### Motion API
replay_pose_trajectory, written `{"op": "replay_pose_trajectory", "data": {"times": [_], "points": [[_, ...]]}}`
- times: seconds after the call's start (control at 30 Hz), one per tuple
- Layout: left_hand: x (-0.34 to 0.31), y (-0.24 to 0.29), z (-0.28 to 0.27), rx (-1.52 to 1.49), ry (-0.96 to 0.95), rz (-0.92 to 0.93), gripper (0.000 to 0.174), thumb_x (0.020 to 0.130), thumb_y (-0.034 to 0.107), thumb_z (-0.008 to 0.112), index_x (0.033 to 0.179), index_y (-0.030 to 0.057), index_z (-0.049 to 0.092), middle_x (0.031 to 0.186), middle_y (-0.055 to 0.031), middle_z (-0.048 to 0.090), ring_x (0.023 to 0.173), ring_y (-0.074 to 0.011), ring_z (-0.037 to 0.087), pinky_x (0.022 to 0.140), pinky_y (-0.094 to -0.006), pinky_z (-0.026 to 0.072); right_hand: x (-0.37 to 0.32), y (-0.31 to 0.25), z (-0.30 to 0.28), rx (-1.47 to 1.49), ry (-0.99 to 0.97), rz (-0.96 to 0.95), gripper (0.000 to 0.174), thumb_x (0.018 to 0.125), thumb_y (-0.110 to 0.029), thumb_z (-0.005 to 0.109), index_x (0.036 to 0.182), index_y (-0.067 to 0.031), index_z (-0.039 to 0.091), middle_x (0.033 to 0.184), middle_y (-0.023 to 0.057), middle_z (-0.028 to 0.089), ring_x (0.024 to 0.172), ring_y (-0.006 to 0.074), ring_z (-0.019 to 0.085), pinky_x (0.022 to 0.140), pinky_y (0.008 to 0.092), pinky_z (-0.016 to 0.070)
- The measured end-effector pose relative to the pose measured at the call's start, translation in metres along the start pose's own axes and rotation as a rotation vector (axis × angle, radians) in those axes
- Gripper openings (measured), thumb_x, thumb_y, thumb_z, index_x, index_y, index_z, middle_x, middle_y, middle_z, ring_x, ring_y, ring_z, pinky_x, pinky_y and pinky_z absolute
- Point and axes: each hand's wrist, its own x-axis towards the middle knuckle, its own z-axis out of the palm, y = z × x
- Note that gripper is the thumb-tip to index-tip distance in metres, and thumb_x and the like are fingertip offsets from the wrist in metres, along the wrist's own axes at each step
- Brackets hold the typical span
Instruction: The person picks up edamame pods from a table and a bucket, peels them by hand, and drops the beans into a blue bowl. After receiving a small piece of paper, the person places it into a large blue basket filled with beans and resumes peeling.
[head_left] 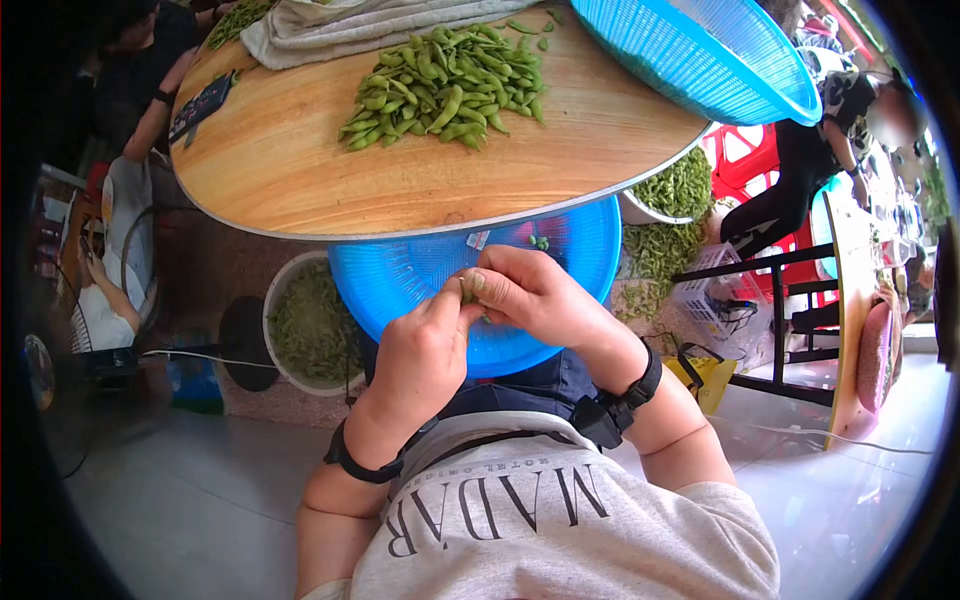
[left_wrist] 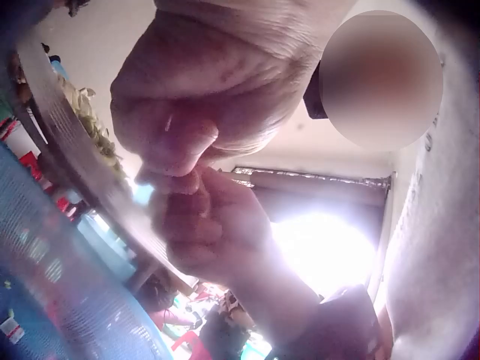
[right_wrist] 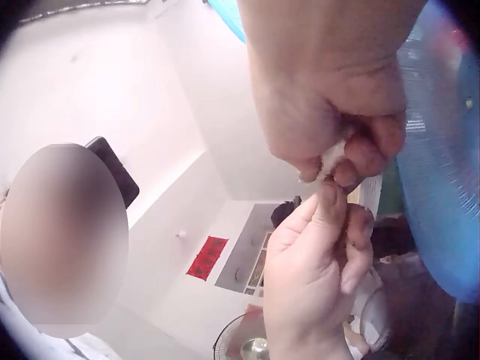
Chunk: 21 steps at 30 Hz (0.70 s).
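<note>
My left hand (head_left: 425,340) and right hand (head_left: 535,292) meet fingertip to fingertip over a blue plastic basket (head_left: 365,290) at my lap. Between them they pinch a small green soybean pod (head_left: 467,292), mostly covered by the fingers. Curled fingers and thumbs of both hands also show close together in the right wrist view, the right hand (right_wrist: 337,75) above the left hand (right_wrist: 304,277). A few green shelled beans (head_left: 540,242) lie in the basket near its far side. On the wooden table ahead is a heap of green soybean pods (head_left: 440,85).
The round table's near edge (head_left: 400,232) overhangs the basket. Another blue basket (head_left: 700,60) leans at the table's right, a cloth (head_left: 330,35) lies at the back. Buckets with green pods (head_left: 310,325) stand on the floor. Other people sit left and right.
</note>
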Motion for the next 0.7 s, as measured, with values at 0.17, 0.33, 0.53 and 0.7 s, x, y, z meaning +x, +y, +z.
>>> {"op": "replay_pose_trajectory", "data": {"times": [0.17, 0.33, 0.53, 0.7], "points": [[0.000, -0.002, 0.004, -0.094, 0.039, -0.002, 0.022, 0.087, 0.008, 0.051, 0.106, -0.0034, 0.053, 0.074, -0.0169, 0.060, 0.063, -0.0292, 0.061, 0.053, -0.0355, 0.0470, -0.001, 0.002, 0.002, 0.039, 0.028, 0.034, 0.028, 0.092, -0.024, 0.049, 0.076, -0.0008, 0.052, 0.061, 0.0001, 0.048, 0.055, 0.0061, 0.041, 0.049, 0.0219, 0.0346], [0.000, -0.002, 0.009, -0.722, 0.007, -0.351, 0.022, 0.093, 0.015, 0.043, 0.103, -0.0004, 0.056, 0.064, -0.0027, 0.055, 0.046, -0.0055, 0.045, 0.040, -0.0178, 0.0326, -0.003, 0.003, 0.010, 0.196, 0.091, -0.044, 0.026, 0.092, -0.020, 0.049, 0.075, -0.0005, 0.050, 0.060, 0.0014, 0.051, 0.055, 0.0075, 0.046, 0.049, 0.0228, 0.0380], [0.003, -0.016, 0.019, -1.046, 0.072, -0.480, 0.020, 0.092, 0.018, 0.045, 0.085, 0.0024, 0.055, 0.061, -0.0023, 0.052, 0.042, -0.0048, 0.040, 0.037, -0.0167, 0.0295, -0.002, 0.029, 0.017, -0.008, 0.209, -0.237, 0.020, 0.089, -0.013, 0.051, 0.075, 0.0010, 0.049, 0.057, 0.0075, 0.054, 0.052, 0.0111, 0.051, 0.047, 0.0271, 0.0414], [0.011, -0.020, 0.014, -1.273, 0.019, -0.681, 0.019, 0.091, 0.018, 0.046, 0.084, 0.0019, 0.054, 0.060, -0.0049, 0.052, 0.041, -0.0073, 0.042, 0.035, -0.0172, 0.0303, -0.006, 0.027, 0.010, -0.269, 0.229, -0.284, 0.014, 0.088, -0.010, 0.052, 0.079, 0.0015, 0.053, 0.061, 0.0072, 0.055, 0.054, 0.0114, 0.049, 0.050, 0.0262, 0.0409]]}}
